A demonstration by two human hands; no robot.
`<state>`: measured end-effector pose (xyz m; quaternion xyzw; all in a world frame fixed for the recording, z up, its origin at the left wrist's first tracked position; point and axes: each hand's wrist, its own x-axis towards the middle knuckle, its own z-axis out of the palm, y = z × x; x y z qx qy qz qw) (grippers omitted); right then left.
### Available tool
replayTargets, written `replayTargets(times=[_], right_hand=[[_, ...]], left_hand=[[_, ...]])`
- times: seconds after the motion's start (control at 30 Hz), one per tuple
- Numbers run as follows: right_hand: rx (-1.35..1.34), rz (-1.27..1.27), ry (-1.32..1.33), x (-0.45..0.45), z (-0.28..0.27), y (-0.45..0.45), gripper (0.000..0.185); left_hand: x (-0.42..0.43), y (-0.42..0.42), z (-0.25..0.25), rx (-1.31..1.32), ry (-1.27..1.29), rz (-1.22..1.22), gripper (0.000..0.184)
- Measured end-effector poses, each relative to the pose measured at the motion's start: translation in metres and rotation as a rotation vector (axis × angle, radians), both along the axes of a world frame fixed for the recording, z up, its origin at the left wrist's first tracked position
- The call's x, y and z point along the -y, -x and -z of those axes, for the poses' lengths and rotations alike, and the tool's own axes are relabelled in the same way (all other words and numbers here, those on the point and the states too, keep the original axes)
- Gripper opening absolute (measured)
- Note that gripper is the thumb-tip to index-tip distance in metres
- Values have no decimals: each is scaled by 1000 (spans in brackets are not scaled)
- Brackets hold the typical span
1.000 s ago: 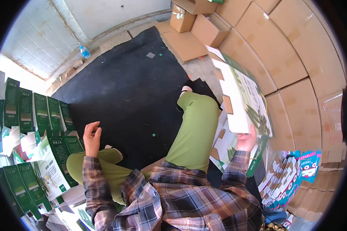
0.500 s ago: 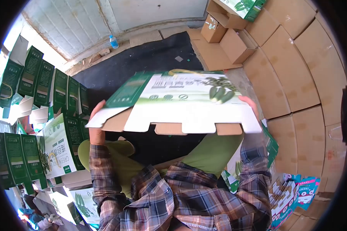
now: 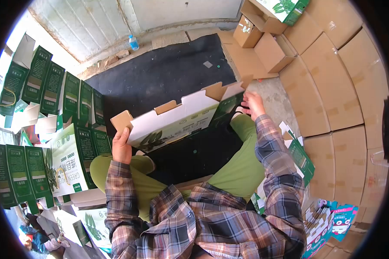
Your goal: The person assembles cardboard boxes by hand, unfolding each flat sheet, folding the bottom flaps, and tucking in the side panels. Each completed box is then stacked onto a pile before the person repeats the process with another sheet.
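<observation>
A green and white printed carton (image 3: 177, 122) is held in front of me above the black mat, its tabbed flaps on the edge facing away from me. My left hand (image 3: 122, 146) grips its left end, thumb near a brown flap. At the carton's right end is my right hand (image 3: 253, 103), its fingers bent around the corner by a flap. Part of the fingers there is hidden. More green and white cartons (image 3: 67, 162) stand in rows at my left.
Brown boxes (image 3: 309, 95) are stacked along the right. An open brown box (image 3: 273, 52) and a bottle (image 3: 134, 42) sit at the back. Flattened green cartons (image 3: 300, 157) lie by my right leg, with blue and pink packages (image 3: 324, 224) behind. Part of another person (image 3: 41, 241) shows at lower left.
The carton came from my right side to in front of me, both hands taking hold of it. Since then it has turned over and tilted, its tabbed edge now away from me.
</observation>
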<state>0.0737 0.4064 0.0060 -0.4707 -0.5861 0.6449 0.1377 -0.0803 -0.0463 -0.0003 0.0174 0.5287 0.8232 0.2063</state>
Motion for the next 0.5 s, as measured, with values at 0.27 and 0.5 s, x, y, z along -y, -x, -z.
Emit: replayTargets(times=[0.27, 0.5], right_hand=[[92, -199, -942, 57, -5, 27, 108], [146, -236, -950, 68, -19, 37, 103]], left_hand=[[6, -10, 1, -97, 50, 51, 27], [9, -21, -13, -500, 326, 154, 19]])
